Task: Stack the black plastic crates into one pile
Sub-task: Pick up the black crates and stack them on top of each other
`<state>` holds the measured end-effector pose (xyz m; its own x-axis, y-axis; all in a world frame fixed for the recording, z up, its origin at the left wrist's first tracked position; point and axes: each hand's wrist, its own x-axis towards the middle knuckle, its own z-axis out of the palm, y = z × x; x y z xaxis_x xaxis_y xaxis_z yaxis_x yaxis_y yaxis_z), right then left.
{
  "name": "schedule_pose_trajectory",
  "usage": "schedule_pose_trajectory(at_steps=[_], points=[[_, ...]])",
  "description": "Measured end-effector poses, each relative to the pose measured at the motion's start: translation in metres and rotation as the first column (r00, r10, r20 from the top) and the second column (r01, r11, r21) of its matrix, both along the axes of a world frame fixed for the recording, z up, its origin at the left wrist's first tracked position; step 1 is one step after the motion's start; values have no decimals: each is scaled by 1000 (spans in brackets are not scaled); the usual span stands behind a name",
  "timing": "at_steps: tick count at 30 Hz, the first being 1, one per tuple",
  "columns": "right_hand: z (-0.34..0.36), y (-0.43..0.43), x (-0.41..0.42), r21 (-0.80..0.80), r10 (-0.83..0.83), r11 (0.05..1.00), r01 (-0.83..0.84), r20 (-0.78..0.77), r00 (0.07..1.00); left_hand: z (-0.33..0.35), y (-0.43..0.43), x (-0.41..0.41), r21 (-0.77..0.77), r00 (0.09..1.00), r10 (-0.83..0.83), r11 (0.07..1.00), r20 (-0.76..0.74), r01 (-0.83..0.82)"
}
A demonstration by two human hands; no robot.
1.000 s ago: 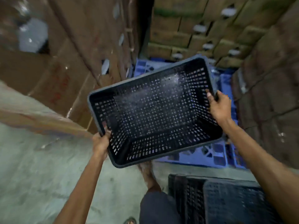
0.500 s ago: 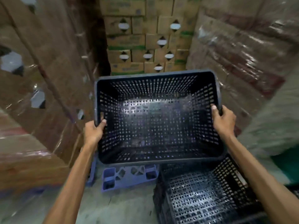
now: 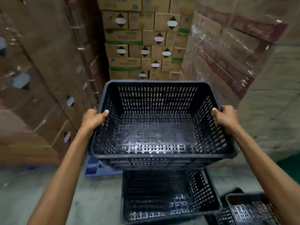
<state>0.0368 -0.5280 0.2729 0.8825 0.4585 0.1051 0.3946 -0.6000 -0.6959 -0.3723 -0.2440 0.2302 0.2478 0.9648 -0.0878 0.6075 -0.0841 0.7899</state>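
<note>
Aloft, upright: crate, open side up. Left grip clamped on its left rim, right grip clamped on its right rim. Second crate on the floor below, partly hidden by it; third crate just beside that, at right.

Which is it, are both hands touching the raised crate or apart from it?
Touching. The head view shows the left hand and right hand curled over opposite side rims of the raised crate.
</note>
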Motion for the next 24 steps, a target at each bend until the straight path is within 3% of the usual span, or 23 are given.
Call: schedule_pose_trajectory(at_steps=[10, 24], points=[[-54, -66, 15, -216, 165, 958, -191, -135, 977, -57, -93, -27, -152, 992, 93, 983, -84, -105], [-103, -110, 16, -277, 56, 956, -93, -137, 989, -76, -139, -17, -247, 994, 24, 968, -110, -51]])
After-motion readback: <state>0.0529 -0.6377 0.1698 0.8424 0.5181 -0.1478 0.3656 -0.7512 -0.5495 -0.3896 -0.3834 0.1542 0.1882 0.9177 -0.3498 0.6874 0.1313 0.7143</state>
